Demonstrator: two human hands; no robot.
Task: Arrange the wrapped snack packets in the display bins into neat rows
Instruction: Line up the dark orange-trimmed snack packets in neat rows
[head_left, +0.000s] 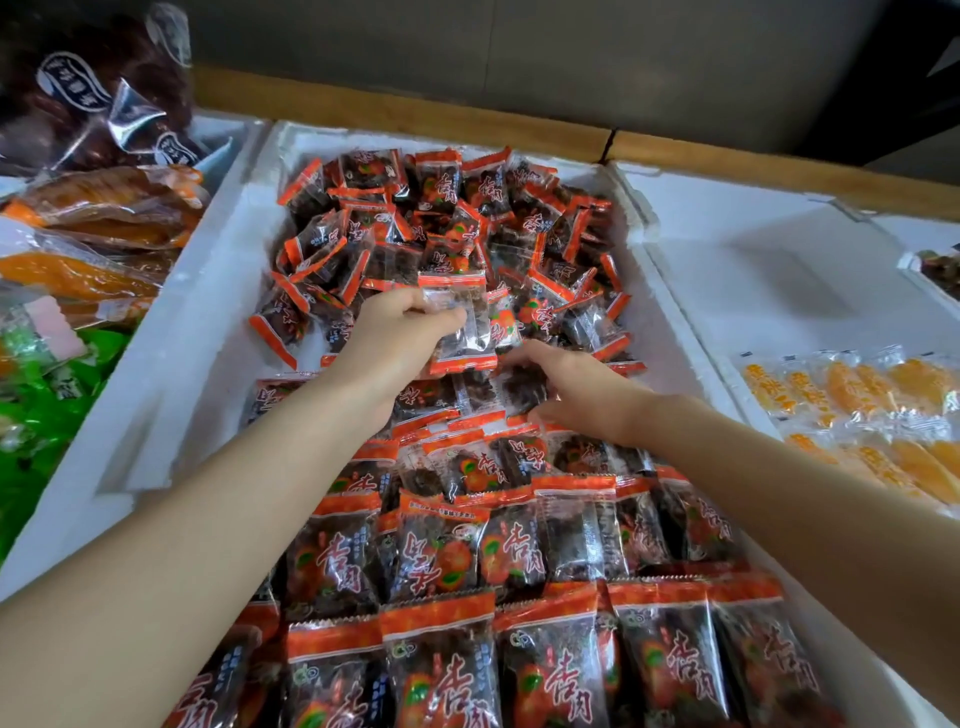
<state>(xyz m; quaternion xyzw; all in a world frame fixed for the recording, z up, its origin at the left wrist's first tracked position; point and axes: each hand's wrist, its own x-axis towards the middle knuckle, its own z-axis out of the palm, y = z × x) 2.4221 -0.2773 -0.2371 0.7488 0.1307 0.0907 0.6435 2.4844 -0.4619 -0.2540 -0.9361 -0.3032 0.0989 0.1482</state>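
Note:
A white foam bin (208, 270) holds many small clear packets with orange-red ends and dark fruit inside. Its near half shows packets lined in overlapping rows (519, 561); the far half is a loose heap (441, 223). My left hand (400, 338) pinches a packet (465, 332) just above the gap between heap and rows. My right hand (576, 389) lies beside it, fingers curled round a packet (522, 387) at the far end of the rows.
A second white foam bin (779, 249) on the right has yellow-orange packets (883, 415) at its near end. To the left lie orange dried-fruit bags (104, 208), green packets (47, 405) and dark bagged goods (88, 88). A wooden ledge (415, 111) runs behind the bins.

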